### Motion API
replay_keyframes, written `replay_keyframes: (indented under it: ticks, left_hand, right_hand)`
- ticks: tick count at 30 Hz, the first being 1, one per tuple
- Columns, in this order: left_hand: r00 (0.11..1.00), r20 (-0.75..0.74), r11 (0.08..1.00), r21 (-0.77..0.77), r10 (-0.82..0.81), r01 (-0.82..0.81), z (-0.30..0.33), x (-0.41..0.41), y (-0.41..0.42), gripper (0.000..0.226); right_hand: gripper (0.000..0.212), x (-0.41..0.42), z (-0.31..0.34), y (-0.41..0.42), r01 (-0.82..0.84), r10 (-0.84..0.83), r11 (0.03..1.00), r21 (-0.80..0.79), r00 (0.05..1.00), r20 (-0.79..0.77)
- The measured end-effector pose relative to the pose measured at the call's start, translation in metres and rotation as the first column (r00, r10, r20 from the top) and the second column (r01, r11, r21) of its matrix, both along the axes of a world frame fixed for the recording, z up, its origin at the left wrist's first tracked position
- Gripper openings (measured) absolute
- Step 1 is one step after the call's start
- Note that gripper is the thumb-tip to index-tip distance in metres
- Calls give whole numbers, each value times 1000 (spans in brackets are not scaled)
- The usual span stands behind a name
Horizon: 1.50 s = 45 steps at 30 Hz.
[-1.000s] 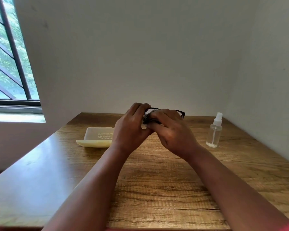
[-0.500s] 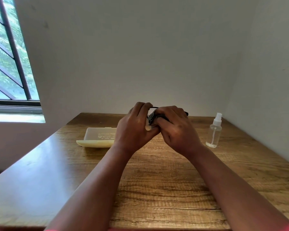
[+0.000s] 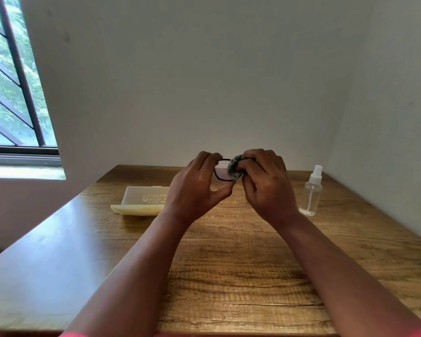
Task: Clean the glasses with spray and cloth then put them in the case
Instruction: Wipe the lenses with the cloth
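Note:
Above the middle of the wooden table (image 3: 229, 276), my left hand (image 3: 195, 188) grips the left end of the black-framed glasses (image 3: 220, 171). One lens shows between my hands. My right hand (image 3: 265, 183) pinches a crumpled grey cloth (image 3: 235, 169) against the other lens, which it hides. The pale yellow case (image 3: 141, 201) lies open on the table, left of my left hand. A clear spray bottle (image 3: 311, 193) with a white nozzle stands upright to the right of my right hand.
White walls close off the table at the back and on the right. A barred window (image 3: 12, 93) is at the far left. The table's near edge runs along the bottom of the view.
My hands have drawn slightly apart. The left lens and the grey cloth, earlier mostly covered by my fingers, now show between them.

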<state>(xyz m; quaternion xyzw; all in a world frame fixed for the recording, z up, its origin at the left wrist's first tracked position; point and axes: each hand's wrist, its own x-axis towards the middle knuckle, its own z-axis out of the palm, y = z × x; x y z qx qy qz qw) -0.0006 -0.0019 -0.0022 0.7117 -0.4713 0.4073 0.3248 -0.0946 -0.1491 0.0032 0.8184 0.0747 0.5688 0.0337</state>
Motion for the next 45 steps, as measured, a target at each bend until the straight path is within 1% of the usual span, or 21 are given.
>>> replay_keyframes:
  ticks: [3, 5, 7, 9, 12, 15, 18, 20, 22, 26, 28, 30, 33, 36, 38, 42, 45]
  left_hand:
    - [1000, -5, 1000, -2, -17, 17, 1, 1, 0, 50]
    - [999, -9, 999, -11, -35, 35, 1, 1, 1, 50]
    - [999, -14, 999, -20, -47, 47, 0, 0, 2, 55]
    - [998, -24, 998, -27, -55, 54, 0, 0, 3, 63]
    - [996, -56, 997, -39, -63, 61, 1, 0, 3, 69]
    - [994, -78, 996, -53, -72, 68, 1, 1, 3, 71]
    - [993, -85, 996, -51, -78, 74, 1, 1, 3, 71]
    - [992, -92, 996, -51, -84, 79, 0, 1, 3, 75]
    - [991, -106, 995, -69, -86, 79, 1, 1, 4, 78]
    - [992, -99, 992, -107, -71, 61, 1, 1, 3, 80]
    - [993, -97, 993, -105, -67, 57, 1, 2, 3, 81]
    - [993, -103, 993, -103, -65, 54, 1, 3, 3, 81]
    - [993, -101, 993, -106, -62, 51, 0, 5, 3, 79]
    - [993, -99, 993, -107, -66, 55, -1, 4, 3, 80]
    - [993, -86, 992, -101, -82, 73, -1, 5, 4, 80]
    - [993, -88, 990, -124, -75, 63, 1, 6, 6, 75]
    - [998, -50, 992, -121, -40, 34, 2, 7, 6, 69]
  right_hand:
    - [20, -1, -2, -1, 8, -8, 1000, 5, 1000, -6]
    - [22, -2, -4, 2, -17, 15, 999, -42, 999, -51]
    - [29, -1, -5, 6, -40, 28, 994, -105, 993, -110]
    - [33, 0, -4, 7, -18, 1, 991, -131, 991, -133]
    - [36, 1, -2, 3, 70, -76, 995, -75, 994, -81]
    - [32, -1, -3, -3, 115, -116, 993, -31, 993, -34]
    - [25, -2, -6, -1, 63, -70, 993, -100, 995, -70]
    - [27, -1, -8, 5, 4, -21, 987, -158, 994, -111]
    - [31, 1, -7, 9, -14, -9, 984, -178, 992, -125]
    - [41, 2, -3, 9, 73, -82, 993, -98, 993, -85]
    - [39, 0, -3, 4, 129, -133, 989, -69, 989, -59]
    - [33, -2, -4, -1, 146, -149, 988, -51, 987, -57]
    - [27, -4, -6, -2, 97, -103, 993, -70, 991, -81]
    - [35, -4, -6, 6, 6, -20, 994, -106, 991, -130]
    - [41, -1, -6, 10, -8, -10, 994, -110, 986, -164]
    - [46, 2, -6, 6, 97, -104, 994, -58, 986, -128]
    - [44, 2, -7, -5, 163, -162, 987, -1, 983, -87]
